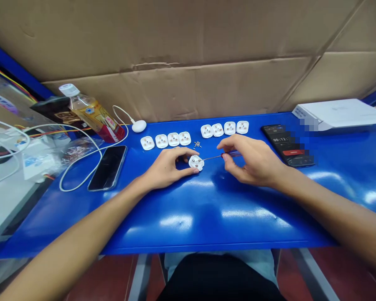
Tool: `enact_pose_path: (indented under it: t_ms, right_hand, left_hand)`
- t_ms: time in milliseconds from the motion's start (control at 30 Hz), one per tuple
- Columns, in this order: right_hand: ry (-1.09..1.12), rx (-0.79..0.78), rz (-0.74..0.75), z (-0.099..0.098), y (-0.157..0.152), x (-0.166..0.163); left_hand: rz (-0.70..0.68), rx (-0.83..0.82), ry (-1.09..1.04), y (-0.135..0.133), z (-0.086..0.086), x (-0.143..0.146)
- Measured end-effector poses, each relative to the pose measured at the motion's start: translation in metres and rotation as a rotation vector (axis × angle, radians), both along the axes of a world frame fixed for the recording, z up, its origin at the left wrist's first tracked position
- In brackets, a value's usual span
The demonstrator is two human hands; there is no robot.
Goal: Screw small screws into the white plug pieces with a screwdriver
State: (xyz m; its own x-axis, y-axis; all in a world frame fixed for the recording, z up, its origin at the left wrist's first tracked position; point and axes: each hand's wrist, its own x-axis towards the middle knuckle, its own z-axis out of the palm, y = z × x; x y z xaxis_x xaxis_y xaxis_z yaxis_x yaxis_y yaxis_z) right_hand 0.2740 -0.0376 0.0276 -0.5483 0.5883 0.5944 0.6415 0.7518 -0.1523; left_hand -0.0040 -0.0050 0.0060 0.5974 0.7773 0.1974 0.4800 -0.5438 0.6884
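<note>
- Our forearms [90, 234] lie across the blue tabletop [188, 217].
- Our left hand [167, 167] has its grip clamped on a white plug piece [196, 162], which rests mid-tabletop.
- Our right hand [250, 161] pinches a screwdriver [213, 157]; its tip seems to touch the piece.
- Just beyond lie small screws [197, 144], then one row of like pieces [166, 140] and another row [224, 128].
- Farthest stands cardboard [188, 42].
</note>
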Motion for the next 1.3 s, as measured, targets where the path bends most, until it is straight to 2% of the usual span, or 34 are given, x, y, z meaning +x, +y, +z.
enact_pose_path:
  t_ms: [67,233,400,467,567,667,833,1000,1167,1300]
  right_hand:
    - [0.005,0.015,0.015,-0.0002,-0.0008,-0.0004]
    - [-0.001,0.025,-0.095,-0.0030,-0.0013,-0.0007]
    - [0.057,-0.002,0.065,-0.0028,-0.0011,-0.0027]
    - [0.060,0.003,0.047,-0.0030,-0.0014,-0.0032]
    - [-0.001,0.119,-0.055,-0.0047,-0.0014,-0.0024]
    - [-0.046,0.219,-0.049,-0.0059,-0.0010,-0.0020]
    - [0.018,0.131,0.063,-0.0044,-0.0020,-0.0040]
    - [0.030,0.121,-0.066,-0.0060,-0.0010,-0.0031]
    - [0.065,0.060,0.062,-0.0058,-0.0001,-0.0022]
    - [0.066,0.057,-0.034,-0.0066,-0.0009,-0.0019]
  left_hand:
    - [0.000,-0.002,0.006,0.0000,0.0004,0.0000]
    - [0.003,-0.004,-0.001,-0.0001,0.0002,-0.0003]
    - [0.003,0.014,0.007,-0.0005,0.0000,-0.0001]
    - [0.006,0.013,0.007,-0.0007,0.0006,0.0001]
    - [0.004,0.006,0.009,-0.0008,0.0012,0.0001]
    - [-0.001,0.016,0.019,-0.0007,0.0008,-0.0001]
    - [0.003,0.015,0.009,-0.0009,0.0005,0.0002]
    - [-0.001,0.007,0.008,-0.0003,0.0001,-0.0004]
    - [-0.005,0.012,0.003,0.0002,-0.0010,-0.0011]
    - [-0.011,0.000,0.006,0.0001,-0.0002,-0.0006]
